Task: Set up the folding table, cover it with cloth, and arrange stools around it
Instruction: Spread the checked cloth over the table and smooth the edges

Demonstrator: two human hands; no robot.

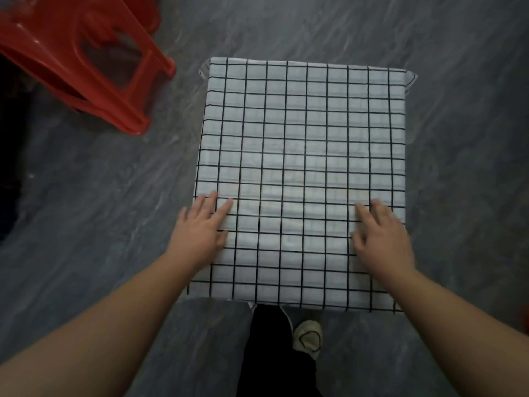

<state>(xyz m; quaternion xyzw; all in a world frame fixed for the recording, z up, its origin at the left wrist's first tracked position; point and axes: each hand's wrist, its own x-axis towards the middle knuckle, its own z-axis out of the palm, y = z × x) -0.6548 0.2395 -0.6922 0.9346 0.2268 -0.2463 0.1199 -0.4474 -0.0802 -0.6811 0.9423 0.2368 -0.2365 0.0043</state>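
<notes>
cloth point(303, 156): white woven fabric with a thin black grid, spread flat and smooth over a rectangular top in the middle of the view, which it covers completely.
cloth edges: straight along both long sides; small folded tucks stick out at the two far corners; the near edge overhangs just above a pale shoe point(307, 336) and a dark trouser leg point(272, 353).
left hand point(200, 227): palm down on the cloth at its left edge, fingers straight and slightly spread, gripping nothing.
right hand point(383, 236): palm down near the right edge, fingers extended and loose, a little blurred, gripping nothing.
stool point(86, 61): glossy red moulded plastic, tilted, at upper left, clear of the cloth.
floor point(458, 167): grey, streaked like stone, slightly shiny.
open room: bare floor to the right, beyond the far edge, and between stool and cloth.
</notes>
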